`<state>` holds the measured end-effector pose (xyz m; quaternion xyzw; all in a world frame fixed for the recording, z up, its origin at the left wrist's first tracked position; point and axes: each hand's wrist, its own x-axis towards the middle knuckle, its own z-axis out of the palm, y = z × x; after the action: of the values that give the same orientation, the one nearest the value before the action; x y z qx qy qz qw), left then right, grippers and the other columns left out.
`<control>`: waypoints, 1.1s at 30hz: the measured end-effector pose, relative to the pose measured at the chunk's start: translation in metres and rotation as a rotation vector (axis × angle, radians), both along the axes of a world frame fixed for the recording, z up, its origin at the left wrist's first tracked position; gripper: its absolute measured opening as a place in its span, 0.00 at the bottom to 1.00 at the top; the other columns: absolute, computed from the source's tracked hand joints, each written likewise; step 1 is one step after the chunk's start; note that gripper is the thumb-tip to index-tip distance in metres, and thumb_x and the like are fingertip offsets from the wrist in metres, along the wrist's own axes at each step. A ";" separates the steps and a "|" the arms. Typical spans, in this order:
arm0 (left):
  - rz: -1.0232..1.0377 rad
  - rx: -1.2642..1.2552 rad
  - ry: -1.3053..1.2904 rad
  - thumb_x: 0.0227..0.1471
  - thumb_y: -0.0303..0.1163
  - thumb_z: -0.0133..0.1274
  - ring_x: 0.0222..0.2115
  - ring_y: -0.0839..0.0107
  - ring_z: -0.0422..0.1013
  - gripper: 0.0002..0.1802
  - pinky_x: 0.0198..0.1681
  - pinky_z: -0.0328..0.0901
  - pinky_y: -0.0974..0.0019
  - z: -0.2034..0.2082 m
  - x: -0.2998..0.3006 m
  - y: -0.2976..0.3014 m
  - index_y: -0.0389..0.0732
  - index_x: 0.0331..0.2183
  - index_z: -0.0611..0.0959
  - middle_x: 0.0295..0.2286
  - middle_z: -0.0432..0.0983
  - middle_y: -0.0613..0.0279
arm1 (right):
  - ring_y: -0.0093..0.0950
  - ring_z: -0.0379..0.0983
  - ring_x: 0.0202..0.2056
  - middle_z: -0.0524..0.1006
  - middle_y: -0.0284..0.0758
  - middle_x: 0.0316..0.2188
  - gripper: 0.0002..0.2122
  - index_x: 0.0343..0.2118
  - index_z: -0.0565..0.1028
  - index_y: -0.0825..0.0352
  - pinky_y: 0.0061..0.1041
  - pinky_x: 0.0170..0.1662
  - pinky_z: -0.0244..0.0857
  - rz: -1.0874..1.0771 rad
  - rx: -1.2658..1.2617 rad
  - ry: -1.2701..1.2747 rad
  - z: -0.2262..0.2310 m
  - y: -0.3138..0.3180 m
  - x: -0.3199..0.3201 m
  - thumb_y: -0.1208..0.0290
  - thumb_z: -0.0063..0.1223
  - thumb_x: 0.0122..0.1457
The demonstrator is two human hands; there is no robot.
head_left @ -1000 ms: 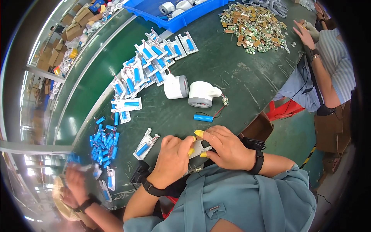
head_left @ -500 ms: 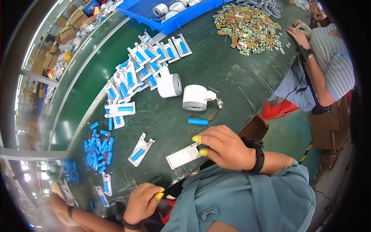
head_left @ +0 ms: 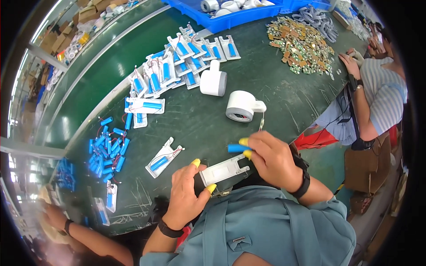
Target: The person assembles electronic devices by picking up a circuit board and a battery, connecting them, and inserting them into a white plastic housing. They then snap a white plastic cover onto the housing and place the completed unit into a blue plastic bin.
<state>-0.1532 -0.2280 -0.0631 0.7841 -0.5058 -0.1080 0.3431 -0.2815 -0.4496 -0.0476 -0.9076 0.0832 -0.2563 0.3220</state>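
My left hand (head_left: 184, 195), with yellow covers on thumb and forefinger, grips the left end of a flat white plastic casing (head_left: 222, 171) at the table's near edge. Just above the casing, my right hand (head_left: 278, 163) pinches a blue cylindrical battery (head_left: 235, 148) between yellow-tipped fingers. Wires rise beyond that hand toward a white round housing with a grey rim (head_left: 242, 105); where they end is partly hidden. Left of my hands lies another white casing (head_left: 160, 160) with a blue battery in it.
A second round housing (head_left: 213, 83) stands near a heap of battery-filled casings (head_left: 171, 66). Loose blue batteries (head_left: 106, 150) lie at left, small circuit boards (head_left: 301, 44) at far right. A blue bin (head_left: 222, 22) is at the back. Co-workers' arms (head_left: 361, 104) reach in on both sides.
My left hand has come up and right to grip the casing's left end. My right hand has let go of the casing and picked up the wired battery from the table.
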 end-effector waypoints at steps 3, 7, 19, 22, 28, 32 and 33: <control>0.007 -0.010 0.034 0.39 0.24 0.62 0.45 0.54 0.67 0.42 0.51 0.58 0.55 -0.003 -0.002 -0.001 0.34 0.56 0.61 0.44 0.74 0.55 | 0.40 0.74 0.31 0.75 0.41 0.34 0.15 0.38 0.76 0.70 0.33 0.33 0.70 0.115 -0.027 -0.003 0.005 0.016 -0.006 0.85 0.57 0.44; 0.001 -0.052 0.045 0.39 0.23 0.62 0.44 0.54 0.67 0.43 0.50 0.58 0.54 -0.003 -0.002 -0.002 0.34 0.57 0.60 0.44 0.74 0.55 | 0.37 0.74 0.30 0.75 0.39 0.35 0.16 0.38 0.76 0.69 0.32 0.32 0.70 0.204 -0.079 0.013 -0.003 0.031 -0.005 0.84 0.58 0.42; -0.029 -0.052 -0.007 0.38 0.23 0.62 0.44 0.53 0.67 0.43 0.50 0.59 0.54 -0.002 -0.003 -0.003 0.31 0.55 0.60 0.44 0.76 0.55 | 0.32 0.74 0.29 0.76 0.34 0.35 0.14 0.37 0.77 0.66 0.27 0.31 0.65 0.244 -0.119 0.120 -0.007 0.034 0.001 0.81 0.59 0.43; -0.048 -0.075 0.001 0.38 0.24 0.62 0.44 0.53 0.67 0.42 0.50 0.59 0.53 -0.001 0.000 -0.004 0.32 0.55 0.61 0.44 0.76 0.55 | 0.31 0.74 0.31 0.76 0.33 0.35 0.14 0.37 0.77 0.65 0.28 0.32 0.64 0.232 -0.172 0.169 -0.001 0.037 0.001 0.80 0.60 0.44; 0.084 0.088 -0.086 0.38 0.21 0.61 0.47 0.50 0.67 0.32 0.50 0.63 0.55 0.019 0.017 0.030 0.35 0.49 0.71 0.45 0.73 0.50 | 0.35 0.72 0.32 0.75 0.37 0.33 0.17 0.40 0.77 0.67 0.29 0.34 0.64 -0.053 -0.066 -0.060 0.012 0.002 -0.014 0.82 0.61 0.44; 0.124 0.068 -0.144 0.40 0.27 0.62 0.46 0.51 0.66 0.31 0.49 0.61 0.55 0.036 0.016 0.024 0.36 0.48 0.73 0.45 0.71 0.50 | 0.34 0.71 0.35 0.71 0.41 0.41 0.22 0.48 0.70 0.71 0.30 0.37 0.66 -0.138 0.093 -0.012 0.009 0.004 -0.013 0.83 0.59 0.47; 0.102 0.069 -0.232 0.41 0.31 0.63 0.46 0.51 0.66 0.31 0.49 0.59 0.54 0.038 0.011 0.013 0.36 0.49 0.72 0.44 0.71 0.50 | 0.35 0.70 0.37 0.69 0.43 0.44 0.25 0.51 0.67 0.72 0.30 0.39 0.66 -0.143 0.130 -0.038 0.009 0.007 -0.010 0.82 0.59 0.47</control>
<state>-0.1419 -0.2149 -0.0249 0.8273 -0.4975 -0.0165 0.2601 -0.2915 -0.4431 -0.0388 -0.8716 0.1578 -0.2899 0.3625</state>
